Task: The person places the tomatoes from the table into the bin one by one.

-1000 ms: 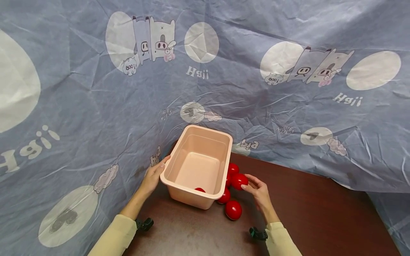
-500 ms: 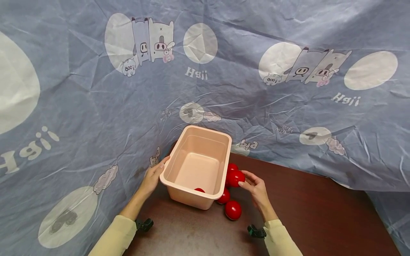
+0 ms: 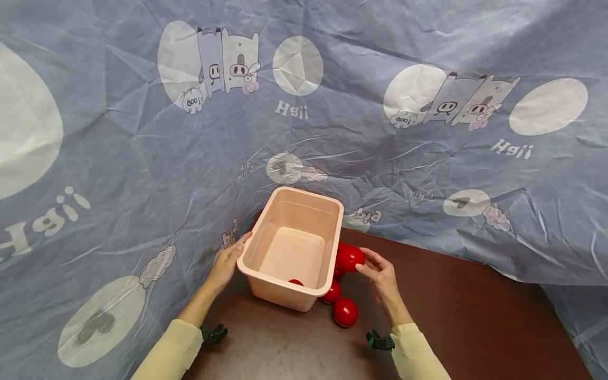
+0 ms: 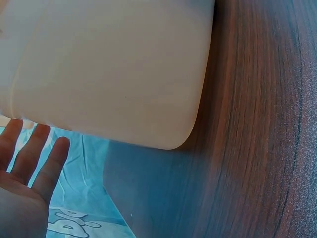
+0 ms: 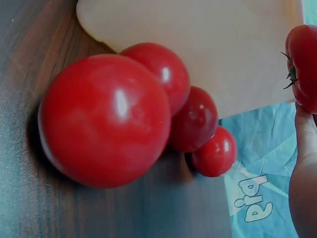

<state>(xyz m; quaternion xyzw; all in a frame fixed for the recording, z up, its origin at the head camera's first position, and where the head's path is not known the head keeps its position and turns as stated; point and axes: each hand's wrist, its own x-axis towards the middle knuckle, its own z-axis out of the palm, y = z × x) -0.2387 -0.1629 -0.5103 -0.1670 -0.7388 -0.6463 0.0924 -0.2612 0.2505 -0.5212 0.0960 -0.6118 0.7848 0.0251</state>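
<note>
A pale pink plastic tub (image 3: pixel 292 302) stands on the table, with part of one red tomato (image 3: pixel 296 282) showing inside its near end. At the tub's left side is my left hand (image 3: pixel 227 266). In the left wrist view, several fingers (image 4: pixel 48 166) are nearly straight and touch the outer wall; my thumb's hold is unclear there. My right hand (image 3: pixel 383 277) grips a tomato (image 3: pixel 352 258) with its green stem (image 5: pixel 292 74) showing, just right of the tub. Several more tomatoes lie in a row along that side, the nearest tomato (image 5: pixel 104 121) standing out largest in the right wrist view.
The dark brown wooden table (image 3: pixel 456 316) extends to the right and in front. A blue-grey printed sheet (image 3: pixel 142 158) hangs behind and at the left, close to the tub and left hand. Each wrist wears a black strapped device (image 3: pixel 216 334).
My right hand has lifted the gripped tomato slightly, and it now covers more of the tomato behind. The left hand and the tub keep their places.
</note>
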